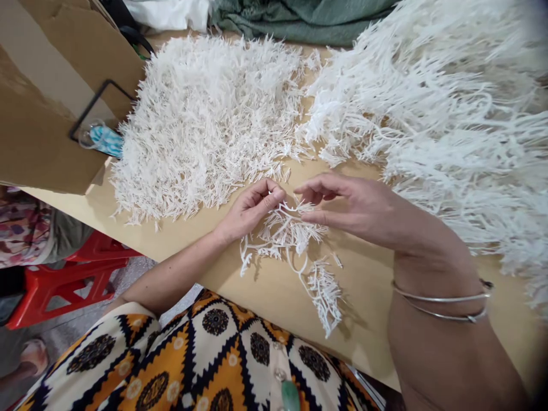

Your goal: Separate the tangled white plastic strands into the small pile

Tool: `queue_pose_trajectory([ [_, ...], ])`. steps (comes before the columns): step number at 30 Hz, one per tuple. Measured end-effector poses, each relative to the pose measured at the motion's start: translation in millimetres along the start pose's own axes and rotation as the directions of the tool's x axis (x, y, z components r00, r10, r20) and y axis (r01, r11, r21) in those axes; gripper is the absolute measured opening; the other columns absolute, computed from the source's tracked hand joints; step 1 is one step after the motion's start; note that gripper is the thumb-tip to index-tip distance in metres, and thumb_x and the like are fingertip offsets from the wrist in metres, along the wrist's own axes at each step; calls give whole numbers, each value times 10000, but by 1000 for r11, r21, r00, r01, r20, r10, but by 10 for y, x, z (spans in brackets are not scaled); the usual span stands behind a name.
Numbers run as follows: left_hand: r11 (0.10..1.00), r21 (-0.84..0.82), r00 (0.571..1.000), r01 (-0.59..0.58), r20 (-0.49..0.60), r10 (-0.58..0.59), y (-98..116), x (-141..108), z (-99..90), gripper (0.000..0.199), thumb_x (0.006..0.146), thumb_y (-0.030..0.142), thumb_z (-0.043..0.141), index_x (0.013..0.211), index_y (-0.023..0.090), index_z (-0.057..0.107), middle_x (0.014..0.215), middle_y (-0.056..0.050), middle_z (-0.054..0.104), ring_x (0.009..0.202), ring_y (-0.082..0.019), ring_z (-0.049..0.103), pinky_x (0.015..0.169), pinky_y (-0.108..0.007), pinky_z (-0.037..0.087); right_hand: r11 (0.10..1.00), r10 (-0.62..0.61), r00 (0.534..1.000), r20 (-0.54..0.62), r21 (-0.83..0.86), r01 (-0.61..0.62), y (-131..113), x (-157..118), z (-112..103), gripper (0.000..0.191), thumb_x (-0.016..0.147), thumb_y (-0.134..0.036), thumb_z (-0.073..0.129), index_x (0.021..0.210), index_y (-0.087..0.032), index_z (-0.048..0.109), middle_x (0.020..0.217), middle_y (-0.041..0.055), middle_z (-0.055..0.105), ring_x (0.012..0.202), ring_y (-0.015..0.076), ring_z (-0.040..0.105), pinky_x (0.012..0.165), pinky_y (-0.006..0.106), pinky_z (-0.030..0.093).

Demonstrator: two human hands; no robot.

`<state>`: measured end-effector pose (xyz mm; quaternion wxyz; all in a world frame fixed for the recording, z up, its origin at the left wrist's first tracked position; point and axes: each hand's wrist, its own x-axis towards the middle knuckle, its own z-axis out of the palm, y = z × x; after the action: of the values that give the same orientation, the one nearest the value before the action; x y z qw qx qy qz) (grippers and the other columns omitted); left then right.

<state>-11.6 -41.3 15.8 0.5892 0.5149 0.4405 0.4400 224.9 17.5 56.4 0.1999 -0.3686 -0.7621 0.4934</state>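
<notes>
My left hand (pixel 254 208) pinches one end of a white branching plastic sprig (pixel 291 228) between thumb and forefinger. The sprig's thin stems and bristly tufts spread over the tabletop, with one tuft (pixel 324 288) trailing toward the table's front edge. Just right of the pinch, my right hand (pixel 342 205) has its thumb and fingers apart around the side of the sprig, with a gap between them. A silver bangle circles my right wrist. Behind my hands lies a wide heap of short white tufts (pixel 209 120).
A larger pile of long white strands (pixel 436 114) covers the right side of the table (pixel 171 240). A cardboard box (pixel 55 97) stands at the left. Dark green cloth (pixel 295 20) lies at the back. Red stools (pixel 68 285) and a person's foot (pixel 35 357) show at lower left.
</notes>
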Motion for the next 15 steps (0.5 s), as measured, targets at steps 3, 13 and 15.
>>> queue_pose_trajectory([
  [3, 999, -50, 1000, 9, 2, -9, -10, 9, -2, 436, 970, 608, 697, 940, 183, 601, 885, -6, 637, 770, -87, 594, 740, -227, 525, 1000, 12, 999, -42, -14, -13, 7, 8, 35, 207, 921, -442, 753, 881, -244, 796, 805, 13, 754, 714, 159, 645, 653, 320, 494],
  [13, 997, 61, 998, -38, 58, 35, -37, 28, 78, 374, 868, 507, 845, 927, 158, 723, 820, 9, 667, 691, -64, 529, 649, -211, 441, 985, 21, 979, -201, 170, 14, -32, 116, 230, 127, 859, -277, 776, 766, -250, 694, 729, -16, 639, 697, 148, 564, 680, 335, 488],
  [15, 995, 74, 997, -65, 40, 62, -64, 17, 99, 346, 872, 479, 850, 927, 158, 734, 798, 19, 652, 684, -62, 511, 650, -214, 421, 983, 24, 982, -189, 181, 11, -19, 124, 253, 136, 866, -299, 774, 766, -254, 693, 728, -12, 635, 698, 156, 566, 682, 346, 489],
])
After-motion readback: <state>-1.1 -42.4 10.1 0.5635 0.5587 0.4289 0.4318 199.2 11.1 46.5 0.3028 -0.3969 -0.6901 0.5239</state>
